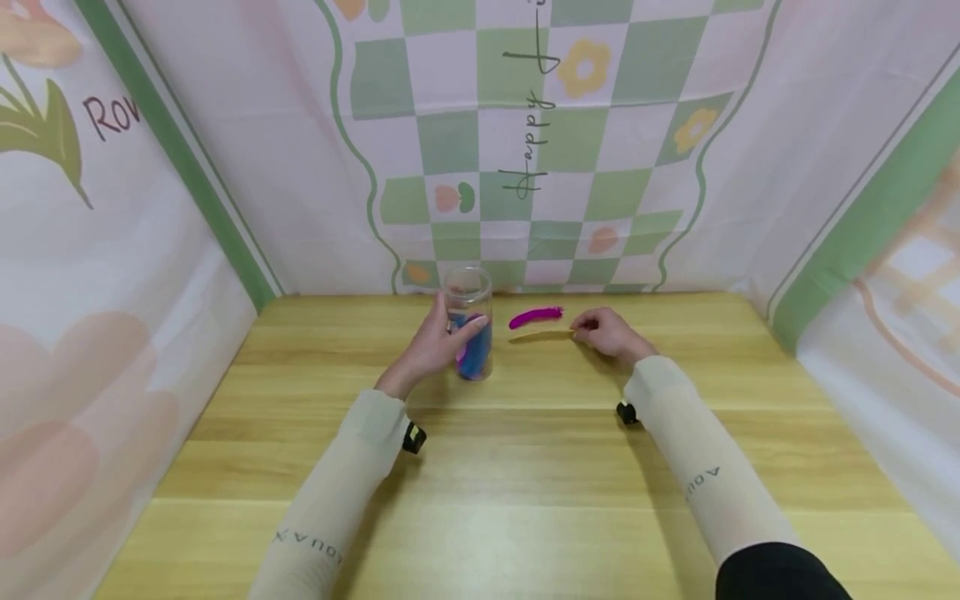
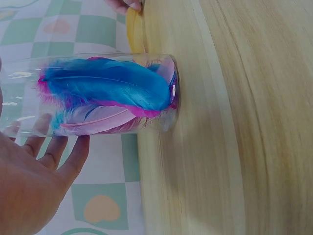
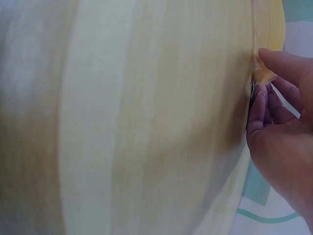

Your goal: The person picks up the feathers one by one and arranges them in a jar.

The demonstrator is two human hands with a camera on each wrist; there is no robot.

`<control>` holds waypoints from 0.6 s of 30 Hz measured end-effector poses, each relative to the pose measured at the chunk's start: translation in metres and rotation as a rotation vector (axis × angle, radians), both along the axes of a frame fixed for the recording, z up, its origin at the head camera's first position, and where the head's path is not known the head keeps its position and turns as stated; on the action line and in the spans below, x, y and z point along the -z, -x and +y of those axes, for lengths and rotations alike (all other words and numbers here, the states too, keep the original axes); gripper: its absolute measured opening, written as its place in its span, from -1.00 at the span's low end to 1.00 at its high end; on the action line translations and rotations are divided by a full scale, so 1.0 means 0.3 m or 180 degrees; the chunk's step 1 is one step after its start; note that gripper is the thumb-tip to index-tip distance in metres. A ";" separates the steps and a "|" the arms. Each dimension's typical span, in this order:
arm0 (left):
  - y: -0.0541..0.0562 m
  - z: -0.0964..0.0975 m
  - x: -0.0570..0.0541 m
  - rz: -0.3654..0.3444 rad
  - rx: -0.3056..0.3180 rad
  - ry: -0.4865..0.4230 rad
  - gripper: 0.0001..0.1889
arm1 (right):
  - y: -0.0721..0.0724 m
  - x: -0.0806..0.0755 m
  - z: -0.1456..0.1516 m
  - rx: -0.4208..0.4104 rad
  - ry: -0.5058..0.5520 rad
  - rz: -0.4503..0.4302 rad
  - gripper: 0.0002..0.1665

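Note:
A clear glass jar [image 1: 470, 333] stands upright on the wooden table, my left hand [image 1: 435, 340] gripping its side. Inside it lie several feathers, among them a blue feather [image 2: 112, 82] and a pale pink feather [image 2: 98, 119]. To the jar's right, my right hand [image 1: 606, 331] pinches one end of a yellow feather [image 1: 542, 334] low at the tabletop; in the right wrist view the feather's fluffy end [image 3: 264, 73] sits at the thumb and fingertips. Just behind the yellow feather, a magenta feather [image 1: 536, 317] lies on the table, touched by neither hand.
The wooden table [image 1: 525, 467] ends at the back against a hanging cloth [image 1: 442, 142] with green checks and flowers. More printed cloth [image 1: 112, 250] hangs on the left, and another cloth [image 1: 915, 250] on the right.

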State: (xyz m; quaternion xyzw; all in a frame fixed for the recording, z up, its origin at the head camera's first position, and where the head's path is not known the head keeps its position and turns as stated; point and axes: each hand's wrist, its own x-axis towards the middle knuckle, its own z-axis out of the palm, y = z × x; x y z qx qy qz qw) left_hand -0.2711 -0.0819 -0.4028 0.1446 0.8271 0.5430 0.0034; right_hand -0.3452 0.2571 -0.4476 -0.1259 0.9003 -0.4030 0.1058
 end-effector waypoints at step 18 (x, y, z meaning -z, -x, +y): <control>0.009 -0.002 0.008 0.0038 0.0038 -0.0043 -0.29 | -0.009 -0.002 0.007 0.0178 0.0369 -0.0244 -0.74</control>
